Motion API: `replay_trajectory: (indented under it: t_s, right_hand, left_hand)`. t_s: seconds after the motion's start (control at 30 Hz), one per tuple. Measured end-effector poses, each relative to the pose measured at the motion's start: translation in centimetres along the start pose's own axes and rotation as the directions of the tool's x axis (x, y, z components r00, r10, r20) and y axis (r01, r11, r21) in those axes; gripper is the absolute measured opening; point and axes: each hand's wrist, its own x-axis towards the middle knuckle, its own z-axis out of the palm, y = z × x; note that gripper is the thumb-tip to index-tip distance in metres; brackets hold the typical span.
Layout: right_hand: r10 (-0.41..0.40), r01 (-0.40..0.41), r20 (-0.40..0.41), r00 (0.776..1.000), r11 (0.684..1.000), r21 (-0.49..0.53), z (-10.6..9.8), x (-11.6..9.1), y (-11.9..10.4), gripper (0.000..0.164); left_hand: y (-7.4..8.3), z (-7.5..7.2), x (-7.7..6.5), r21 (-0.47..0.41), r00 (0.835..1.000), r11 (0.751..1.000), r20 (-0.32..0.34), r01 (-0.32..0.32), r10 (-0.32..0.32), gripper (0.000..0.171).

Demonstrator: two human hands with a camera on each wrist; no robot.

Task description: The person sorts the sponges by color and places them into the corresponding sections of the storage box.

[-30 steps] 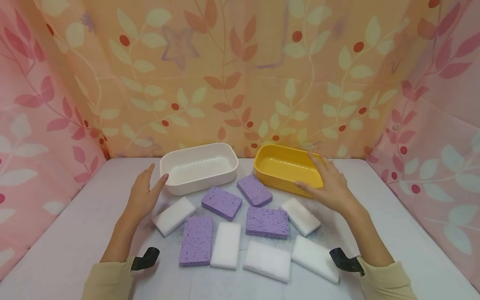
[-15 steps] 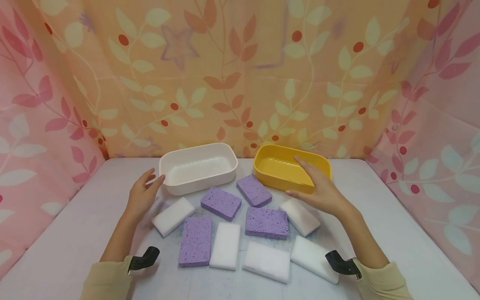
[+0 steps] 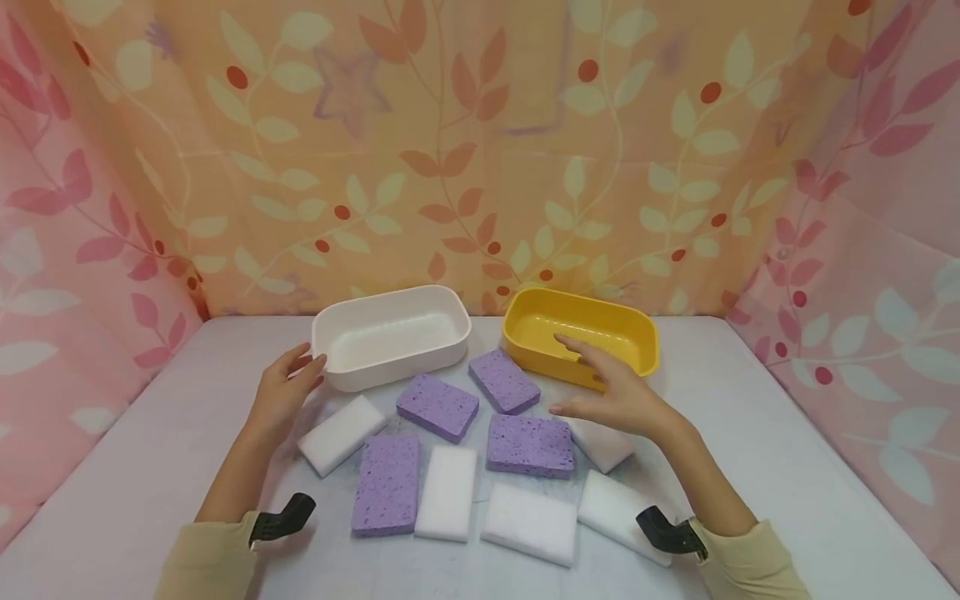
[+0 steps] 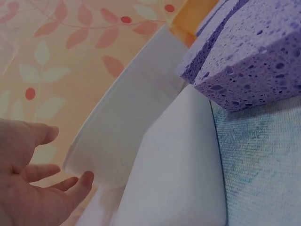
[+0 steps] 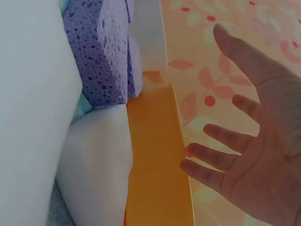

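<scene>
My left hand (image 3: 281, 392) is at the left end of a white plastic tub (image 3: 397, 364), fingers loosely bent and holding nothing. A white sponge (image 3: 342, 435) lies below it on the table. My right hand (image 3: 618, 400) hovers in front of a yellow tub (image 3: 543, 364), thumb and fingers spread, nothing in its grasp. Partly hidden beneath it is another white sponge (image 3: 603, 446). Purple sponges with dark pores lie between the hands, one (image 3: 505, 382) by the yellow tub, one (image 3: 437, 407) before the white tub, another (image 3: 529, 446) nearer. The right wrist view shows the palm (image 5: 270, 160) bare.
Closer to the front lie a purple sponge (image 3: 386, 485), an upright-lying white sponge (image 3: 446, 493) and two more white sponges, one in the middle (image 3: 529, 523) and one at right (image 3: 618, 512). A floral curtain (image 3: 480, 167) hangs behind the white table (image 3: 765, 467).
My right hand has moved left and nearer, from the yellow tub's right end to over the white sponge. The left hand's fingers have bent a little. The sponges and tubs stay put.
</scene>
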Motion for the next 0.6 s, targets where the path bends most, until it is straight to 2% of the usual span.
replay_trajectory:
  t_s: [0.27, 0.4, 0.5, 0.6]
  right_hand:
    - [-0.015, 0.012, 0.059, 0.998, 0.999, 0.041, 1.1, 0.2, -0.4, 0.091]
    - [-0.035, 0.031, 0.094, 0.995, 0.998, 0.050, 1.7, 0.3, -0.4, 0.088]
    - [-0.052, 0.044, 0.120, 0.991, 0.997, 0.067, 2.1, 0.4, -0.2, 0.087]
    - [-0.064, 0.053, 0.152, 0.986, 0.996, 0.078, 2.5, 0.5, -0.1, 0.086]
  left_hand:
    - [-0.6, 0.0, 0.7, -0.120, 0.999, 0.992, -0.015, 0.029, -0.031, 0.065]
    - [-0.8, 0.0, 0.9, -0.201, 0.997, 0.978, -0.035, 0.056, -0.064, 0.063]
    - [-1.0, 0.0, 1.0, -0.281, 0.995, 0.957, -0.047, 0.069, -0.086, 0.061]
    - [-1.0, 0.0, 1.0, -0.386, 0.991, 0.917, -0.050, 0.096, -0.124, 0.059]
